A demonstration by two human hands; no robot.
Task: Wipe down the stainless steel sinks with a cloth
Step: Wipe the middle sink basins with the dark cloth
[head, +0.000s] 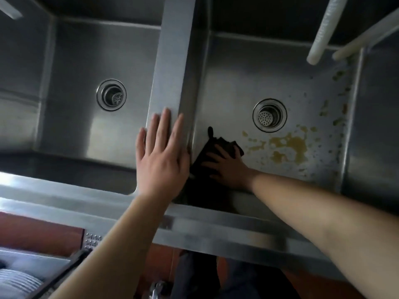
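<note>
The right hand (228, 167), at lower centre of the frame, lies flat with fingers spread on a dark cloth (218, 147), pressing it against the floor of the right sink basin (237, 67) in that basin's near left corner, just beside the dividing wall. The left hand (162, 160), open and empty with fingers extended, rests palm-down on the steel divider (170, 67) between the two basins, apparently as a brace. Progress appears early in this basin: yellow-brown stains (287, 147) pool to the right of the cloth, between it and the right wall, and smaller spots (339, 91) run up the right side of the floor toward the upper right of the frame; none of this soil shows any wiping. The floor around the right drain strainer (269, 115) looks dull but largely free of residue. The left sink basin (90, 61), with its own drain strainer (111, 94), shows no visible stains; whether it has been wiped cannot be told. Remaining work, by this judgement, is the stained right half of the right basin and its walls. Two pale hoses (323, 29) hang into the upper right corner above the spotted area and may obstruct strokes there. The steel worktop edge (64, 199) crosses the lower frame, with red-brown floor (32, 231) below it.
</note>
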